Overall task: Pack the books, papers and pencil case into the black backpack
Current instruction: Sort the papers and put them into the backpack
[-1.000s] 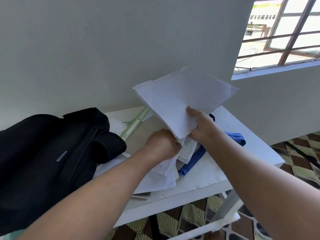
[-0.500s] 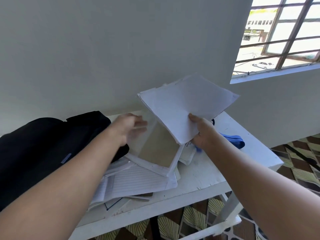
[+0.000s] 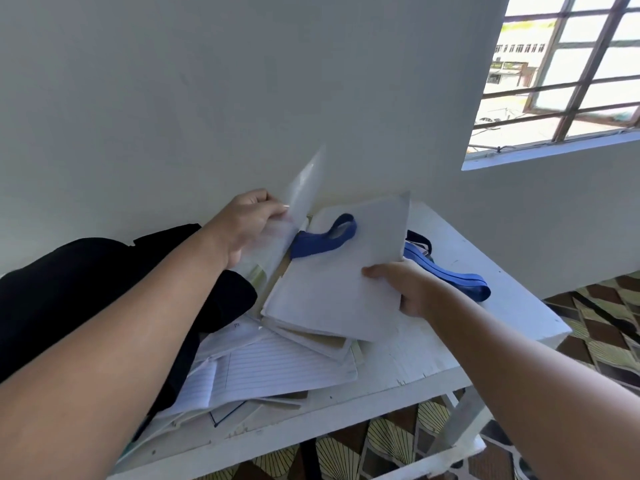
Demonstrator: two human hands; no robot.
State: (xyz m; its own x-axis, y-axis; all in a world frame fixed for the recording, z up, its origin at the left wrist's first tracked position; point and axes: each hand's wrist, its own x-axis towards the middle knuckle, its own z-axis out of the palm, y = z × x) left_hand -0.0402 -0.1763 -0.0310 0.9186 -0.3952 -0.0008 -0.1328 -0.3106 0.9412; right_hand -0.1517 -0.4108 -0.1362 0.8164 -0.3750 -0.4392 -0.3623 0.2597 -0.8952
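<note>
My right hand (image 3: 405, 289) grips the right edge of a white paper stack (image 3: 332, 289), which rests low on a pile of books. My left hand (image 3: 247, 220) pinches a clear plastic sheet (image 3: 298, 199) and holds it upright behind the pile. A blue strap (image 3: 325, 239) lies across the top of the stack. The black backpack (image 3: 86, 282) lies at the left of the white table (image 3: 485, 258), partly under my left arm. Lined papers and notebooks (image 3: 277, 368) are spread beneath the stack toward the front edge. No pencil case is clearly visible.
More blue strap with a black part (image 3: 450, 271) lies on the table to the right of the stack. The white wall stands right behind the table. A barred window (image 3: 561, 74) is at the upper right. Patterned floor (image 3: 606, 323) shows beyond the table's right edge.
My right hand has lowered the paper stack from mid-air onto the pile. My left hand let go of the stack, moved back-left and took hold of the clear plastic sheet, lifting it.
</note>
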